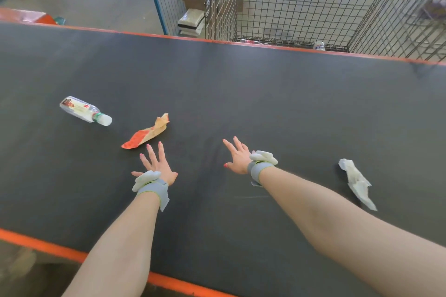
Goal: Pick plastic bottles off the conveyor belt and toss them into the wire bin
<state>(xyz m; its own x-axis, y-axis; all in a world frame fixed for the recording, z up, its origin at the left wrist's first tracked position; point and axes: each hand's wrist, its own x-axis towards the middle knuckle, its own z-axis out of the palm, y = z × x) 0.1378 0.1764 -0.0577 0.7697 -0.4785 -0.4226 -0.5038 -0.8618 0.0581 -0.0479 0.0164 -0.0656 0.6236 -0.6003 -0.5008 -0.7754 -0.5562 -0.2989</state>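
Left hand (158, 164) and right hand (237, 157) hovered spread and empty over the conveyor belt (265, 94); left should reach past the wrapper (147, 134) and grip the bottle (83, 109) mid-body.

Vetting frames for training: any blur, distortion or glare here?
Head view: wide-angle distortion bends the mesh of the wire bin at right, which is smeared, like the top-left corner; bottle, left hand and right hand are sharp; light soft and even on the conveyor belt, no glare.

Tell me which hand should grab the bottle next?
Probably the left hand: it is open and nearer the plastic bottle lying leftward on the belt. The right hand, also open, is farther away.
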